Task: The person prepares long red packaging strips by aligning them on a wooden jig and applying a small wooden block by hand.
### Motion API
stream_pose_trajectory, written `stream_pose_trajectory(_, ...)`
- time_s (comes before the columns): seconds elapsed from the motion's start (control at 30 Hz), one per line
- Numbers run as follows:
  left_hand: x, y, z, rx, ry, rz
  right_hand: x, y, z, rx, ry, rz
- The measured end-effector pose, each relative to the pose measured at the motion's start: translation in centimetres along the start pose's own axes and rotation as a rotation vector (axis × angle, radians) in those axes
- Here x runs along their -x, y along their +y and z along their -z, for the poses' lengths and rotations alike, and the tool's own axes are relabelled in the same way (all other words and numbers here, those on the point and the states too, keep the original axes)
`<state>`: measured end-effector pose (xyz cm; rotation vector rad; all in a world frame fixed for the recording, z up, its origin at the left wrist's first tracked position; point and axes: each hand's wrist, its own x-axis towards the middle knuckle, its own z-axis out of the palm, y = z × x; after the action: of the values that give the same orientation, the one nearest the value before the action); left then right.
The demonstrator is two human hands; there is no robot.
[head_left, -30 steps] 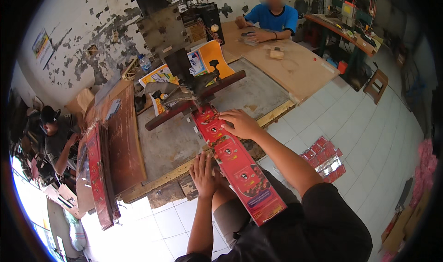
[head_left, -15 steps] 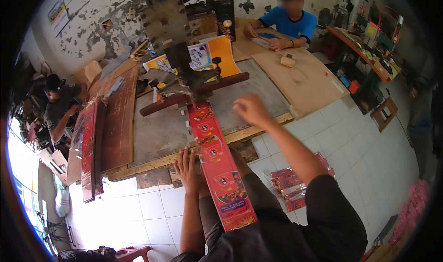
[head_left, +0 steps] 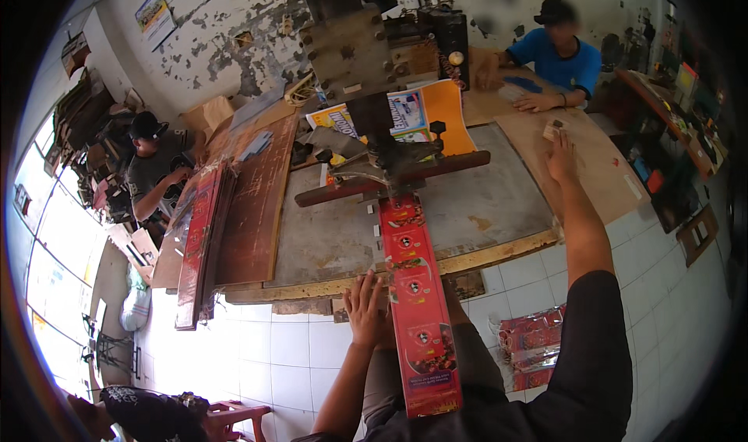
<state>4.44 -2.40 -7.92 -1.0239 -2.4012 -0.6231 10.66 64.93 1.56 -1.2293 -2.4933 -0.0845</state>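
A long red printed strip (head_left: 421, 286) runs from the dark red press bar (head_left: 456, 165) at center frame toward the lower edge, its long axis near vertical. The nearer left hand (head_left: 365, 311) lies just left, fingers slightly spread. Upper right, the right hand (head_left: 562, 162) reaches a wooden block (head_left: 555, 126); whether its fingers grip cannot be told.
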Motion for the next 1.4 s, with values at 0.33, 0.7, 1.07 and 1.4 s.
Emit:
stream_pose_trajectory(0.33,-0.6,1.2,0.5,0.060,0.033,0.025,0.2,1.2,-2.4,-0.053,0.254,0.078)
stream_pose_trajectory(0.7,-4.2,1.7,1.8,0.003,-0.085,-0.187,2.2,0.5,-0.7,-0.156,0.237,0.098)
stream_pose_trajectory(1.07,-4.0,3.0,1.3,0.167,0.006,-0.045,21.5,-6.3,11.6,-0.691,0.007,0.483)
stream_pose_trajectory(1.4,-4.3,3.1,0.7,0.171,0.033,-0.034,33.6,-18.3,18.0,-0.882,-0.223,0.941)
